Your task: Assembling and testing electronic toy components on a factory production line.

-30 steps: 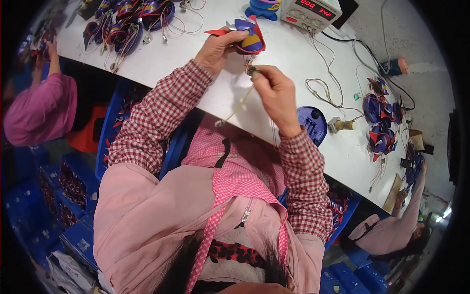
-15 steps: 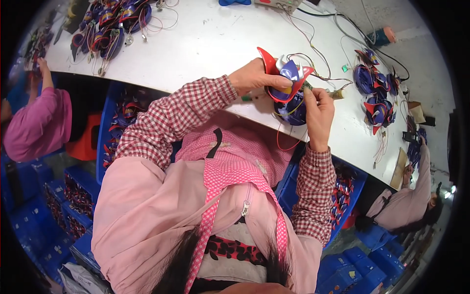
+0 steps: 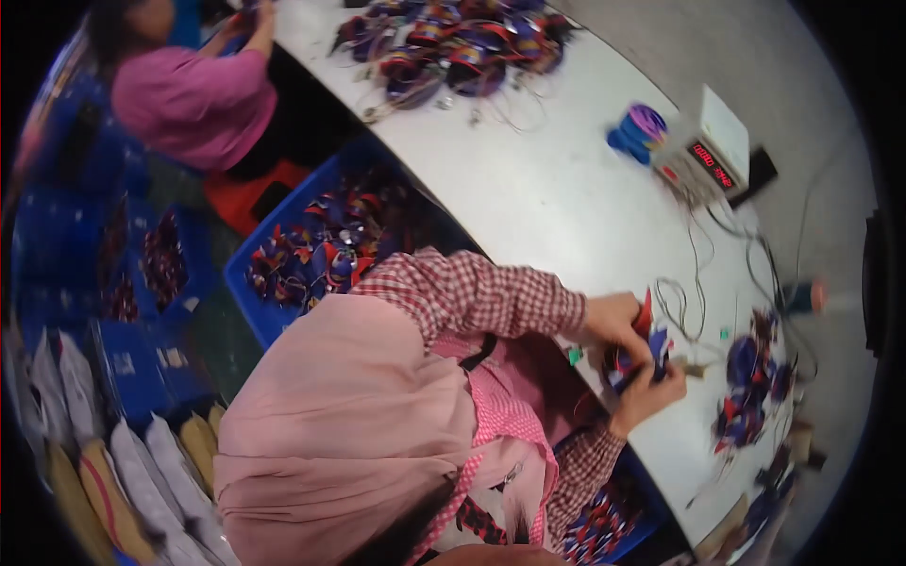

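Co-worker in magenta [image 3: 193, 108] — white and tan sacks [image 3: 142, 472]

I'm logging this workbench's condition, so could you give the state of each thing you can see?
Toy piece: held, blurred
Left hand: bent, holding the toy piece
Right hand: bent at the toy piece, exact grip unclear
Power supply: on, display lit red
Thin cable: loosely looped
Far toy parts: heaped together
Left blue bin: open-topped, loaded

The part [image 3: 658, 341] is purple-blue and red. The sleeves [image 3: 510, 300] are checked dark red and white, the jacket [image 3: 349, 406] plain pink, the apron [image 3: 510, 420] pink-and-white check. The table [image 3: 547, 212] is white, the bin [image 3: 247, 294] blue, the co-worker's top [image 3: 193, 108] magenta. A tan sack [image 3: 109, 491] bears a red stripe.
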`<state>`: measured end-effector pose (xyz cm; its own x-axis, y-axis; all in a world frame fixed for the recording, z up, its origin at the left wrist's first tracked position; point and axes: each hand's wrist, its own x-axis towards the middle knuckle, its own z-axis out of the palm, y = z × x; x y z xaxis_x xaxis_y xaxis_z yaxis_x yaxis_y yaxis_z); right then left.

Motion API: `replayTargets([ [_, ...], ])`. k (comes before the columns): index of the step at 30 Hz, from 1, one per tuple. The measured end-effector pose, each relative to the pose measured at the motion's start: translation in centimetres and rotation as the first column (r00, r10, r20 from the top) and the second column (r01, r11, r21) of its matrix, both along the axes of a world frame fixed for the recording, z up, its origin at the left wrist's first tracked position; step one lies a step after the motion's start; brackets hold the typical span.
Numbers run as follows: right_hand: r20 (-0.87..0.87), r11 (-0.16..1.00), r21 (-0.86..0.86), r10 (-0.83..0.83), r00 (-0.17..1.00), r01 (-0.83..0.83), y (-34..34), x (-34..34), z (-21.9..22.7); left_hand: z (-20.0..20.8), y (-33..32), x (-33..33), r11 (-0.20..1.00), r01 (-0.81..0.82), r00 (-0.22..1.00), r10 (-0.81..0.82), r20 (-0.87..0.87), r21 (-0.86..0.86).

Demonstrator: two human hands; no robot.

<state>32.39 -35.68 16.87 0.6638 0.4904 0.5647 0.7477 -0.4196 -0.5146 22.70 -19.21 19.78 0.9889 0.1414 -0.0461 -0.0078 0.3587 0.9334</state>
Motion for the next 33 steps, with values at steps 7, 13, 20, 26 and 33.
replayTargets([
  [7, -0.259, 0.939, 0.330, 0.191, 0.947, -0.099, 2.8, -2.1, 3.3, -0.5, -0.7, -2.2, 0.937, -0.334, 0.918, 0.347, 0.191, -0.101],
  [13, -0.432, 0.852, 0.432, 0.484, 0.761, -0.296, 8.0, -7.1, 8.3, 2.2, 1.7, -8.4, 0.863, -0.268, 0.906, 0.376, 0.192, -0.428],
  [20, -0.508, 0.661, 0.481, 0.745, 0.432, -0.575, 10.0, -15.0, 10.2, 1.5, 3.0, -20.5, 0.480, -0.385, 0.761, 0.648, 0.023, -0.788],
  [26, -0.751, 0.713, 0.234, 0.564, 0.343, -0.661, 11.0, -13.8, 8.6, 1.7, 7.5, -35.7, 0.272, -0.826, 0.277, 0.959, 0.066, -0.494],
  [33, -0.697, 0.665, 0.133, 0.590, 0.408, -0.735, 11.4, -13.9, 4.1, -3.8, 12.8, -51.2, 0.112, -0.958, 0.117, 0.993, 0.000, -0.263],
])
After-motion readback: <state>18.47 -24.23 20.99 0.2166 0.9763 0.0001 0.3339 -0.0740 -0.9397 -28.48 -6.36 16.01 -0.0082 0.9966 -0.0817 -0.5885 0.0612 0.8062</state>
